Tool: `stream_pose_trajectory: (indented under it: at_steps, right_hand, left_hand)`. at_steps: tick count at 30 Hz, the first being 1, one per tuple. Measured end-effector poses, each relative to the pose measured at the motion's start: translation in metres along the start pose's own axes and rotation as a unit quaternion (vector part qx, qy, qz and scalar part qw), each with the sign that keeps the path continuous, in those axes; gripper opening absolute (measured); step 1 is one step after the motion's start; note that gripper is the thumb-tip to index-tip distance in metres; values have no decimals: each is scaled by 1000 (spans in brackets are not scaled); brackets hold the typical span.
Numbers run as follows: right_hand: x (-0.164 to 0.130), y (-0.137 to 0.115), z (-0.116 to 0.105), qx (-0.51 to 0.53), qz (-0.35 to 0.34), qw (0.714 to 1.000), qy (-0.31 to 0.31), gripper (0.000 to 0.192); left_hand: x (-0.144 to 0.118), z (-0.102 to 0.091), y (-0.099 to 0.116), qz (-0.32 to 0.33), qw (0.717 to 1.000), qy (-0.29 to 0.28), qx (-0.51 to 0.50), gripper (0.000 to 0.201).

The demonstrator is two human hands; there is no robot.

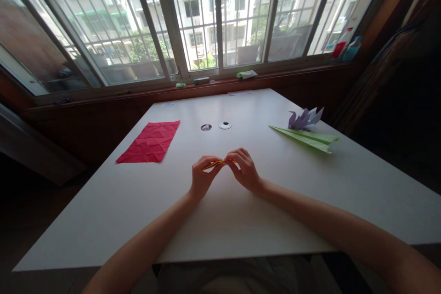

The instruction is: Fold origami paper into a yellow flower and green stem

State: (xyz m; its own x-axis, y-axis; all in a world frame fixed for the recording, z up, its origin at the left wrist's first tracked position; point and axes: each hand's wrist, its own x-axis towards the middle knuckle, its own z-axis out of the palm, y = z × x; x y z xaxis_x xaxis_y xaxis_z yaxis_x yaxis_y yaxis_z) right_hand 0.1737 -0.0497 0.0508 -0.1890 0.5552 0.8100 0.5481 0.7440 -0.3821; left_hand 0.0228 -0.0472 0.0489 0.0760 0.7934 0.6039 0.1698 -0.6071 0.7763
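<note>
A small folded piece of yellow-orange paper point(212, 165) is pinched between both hands over the middle of the white table. My left hand point(203, 174) closes its thumb and fingers around the left part of the paper. My right hand point(244, 169) grips the other end, its fingertips meeting those of the left. Much of the paper is hidden by the fingers, so its full shape does not show. Off to the left lies a creased red paper sheet point(149, 142). A green paper plane point(306, 138) and a purple folded paper piece point(305, 118) are on the right.
Two round items, a dark-centred hole cover point(225, 125) and a round opening point(206, 127), are set in the white table point(138, 220) beyond the hands. Small packets point(246, 75) rest on the window sill. Bottles point(352, 48) stand at its right end.
</note>
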Motion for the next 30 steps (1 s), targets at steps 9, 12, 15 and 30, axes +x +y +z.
stream_pose_trajectory:
  at_steps: [9,12,15,30]
  right_hand:
    - [-1,-1,-1,-6,-11,1000,1,7]
    - [-1,0,0,-3,-5,1000,1,6]
    - [-2,3,1,-6,5,1000,0,7]
    - [1,10,4,16,97,995,5,10]
  left_hand:
    - [1,-2,9,34,999,4,33,8]
    - [1,-1,10,24,999,15,19,8]
    - [1,-1,9,4,999,33,-2,9]
    - [7,2,2,-160,979,105,-75,20]
